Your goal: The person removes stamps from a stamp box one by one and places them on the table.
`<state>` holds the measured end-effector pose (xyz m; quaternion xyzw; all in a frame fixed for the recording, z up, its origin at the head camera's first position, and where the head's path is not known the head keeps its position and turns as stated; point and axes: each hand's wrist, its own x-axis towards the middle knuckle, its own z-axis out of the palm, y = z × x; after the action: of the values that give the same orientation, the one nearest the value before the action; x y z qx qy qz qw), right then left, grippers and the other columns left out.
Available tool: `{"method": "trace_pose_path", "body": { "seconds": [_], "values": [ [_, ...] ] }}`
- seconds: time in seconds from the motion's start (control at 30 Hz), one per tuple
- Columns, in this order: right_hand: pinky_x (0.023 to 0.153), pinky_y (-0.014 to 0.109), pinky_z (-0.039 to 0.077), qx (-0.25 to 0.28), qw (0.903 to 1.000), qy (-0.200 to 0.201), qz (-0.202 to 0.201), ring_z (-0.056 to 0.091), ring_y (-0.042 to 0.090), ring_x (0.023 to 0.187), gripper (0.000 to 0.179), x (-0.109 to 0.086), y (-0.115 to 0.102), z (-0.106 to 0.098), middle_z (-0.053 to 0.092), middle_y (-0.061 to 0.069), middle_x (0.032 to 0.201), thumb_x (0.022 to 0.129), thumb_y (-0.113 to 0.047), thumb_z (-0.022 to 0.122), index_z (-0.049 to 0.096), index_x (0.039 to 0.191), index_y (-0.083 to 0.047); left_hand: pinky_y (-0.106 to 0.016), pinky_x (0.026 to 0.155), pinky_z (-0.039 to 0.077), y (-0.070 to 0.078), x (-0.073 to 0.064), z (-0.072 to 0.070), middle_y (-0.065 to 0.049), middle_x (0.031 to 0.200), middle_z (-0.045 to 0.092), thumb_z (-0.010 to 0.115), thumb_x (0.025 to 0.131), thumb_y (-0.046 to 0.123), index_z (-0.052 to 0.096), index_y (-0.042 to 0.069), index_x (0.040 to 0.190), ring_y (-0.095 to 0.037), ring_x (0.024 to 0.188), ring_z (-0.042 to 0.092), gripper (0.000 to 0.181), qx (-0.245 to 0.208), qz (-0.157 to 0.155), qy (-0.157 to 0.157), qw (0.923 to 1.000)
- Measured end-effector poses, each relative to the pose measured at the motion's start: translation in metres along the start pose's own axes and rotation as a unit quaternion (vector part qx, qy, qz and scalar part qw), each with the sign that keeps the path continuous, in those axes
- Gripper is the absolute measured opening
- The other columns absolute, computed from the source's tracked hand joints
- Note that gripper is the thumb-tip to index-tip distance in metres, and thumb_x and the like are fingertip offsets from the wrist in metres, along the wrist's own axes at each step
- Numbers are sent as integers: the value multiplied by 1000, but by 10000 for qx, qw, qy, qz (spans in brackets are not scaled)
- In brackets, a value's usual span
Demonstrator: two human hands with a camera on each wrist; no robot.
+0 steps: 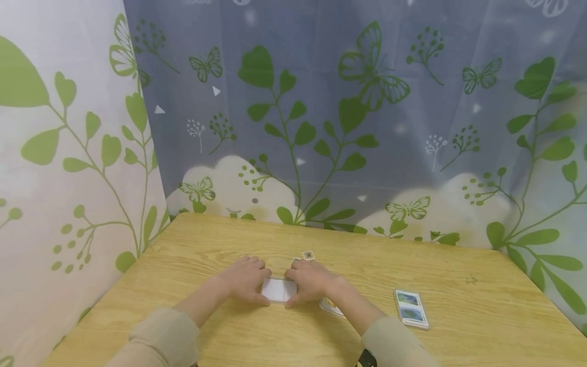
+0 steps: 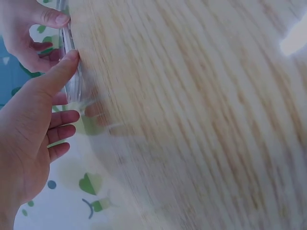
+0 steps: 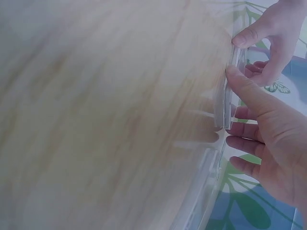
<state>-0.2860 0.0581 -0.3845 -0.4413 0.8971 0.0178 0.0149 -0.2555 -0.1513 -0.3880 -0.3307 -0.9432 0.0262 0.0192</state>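
A flat white box, rectangular and with clear-looking edges, lies on the table between my two hands. My left hand grips its left end, thumb on the near side and fingers behind. At the opposite end my right hand grips it likewise. Both wrist views show the box's thin, see-through edge low over the wood, with the thumbs pressed on it; its contents cannot be made out. Partly under my right forearm lies a flat piece with a coloured picture.
On the right of the wooden table lies a flat stack with two blue-green pictures. A small square card sits just behind my right hand, another partly covered by it. Patterned cloth hangs along the back and sides.
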Motion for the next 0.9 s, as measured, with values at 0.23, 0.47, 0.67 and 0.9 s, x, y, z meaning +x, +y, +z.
{"method": "trace_pose_path", "body": {
  "seconds": [0.23,0.47,0.67,0.9],
  "values": [
    [67,21,41,-14,10000,3,12,44,6,78,62,1,0,3,53,-8,91,72,-56,70,61,115,-13,-32,75,39,-1,0,2,3,92,54,67,73,58,61,11,110,-13,82,44,60,-143,-101,-55,9998],
    [68,22,41,-69,9999,33,-74,44,6,79,57,1,0,4,51,-9,92,72,-54,69,61,112,-13,-30,73,39,-2,-1,6,3,93,55,66,74,58,62,10,107,-12,81,44,59,-152,16,24,9999],
    [70,24,41,-104,9999,-47,-37,44,7,82,60,2,-1,-1,52,-7,96,74,-55,67,59,116,-13,-29,73,39,-2,-1,2,4,92,54,66,74,56,62,9,107,-13,82,44,58,-84,-15,22,10000],
    [71,25,40,-12,10000,-2,-42,44,7,80,58,1,1,0,50,-9,92,73,-54,68,60,114,-14,-34,79,41,0,1,-1,3,95,55,67,73,57,62,10,106,-14,86,46,57,-59,-41,-2,10000]
  ]
}}
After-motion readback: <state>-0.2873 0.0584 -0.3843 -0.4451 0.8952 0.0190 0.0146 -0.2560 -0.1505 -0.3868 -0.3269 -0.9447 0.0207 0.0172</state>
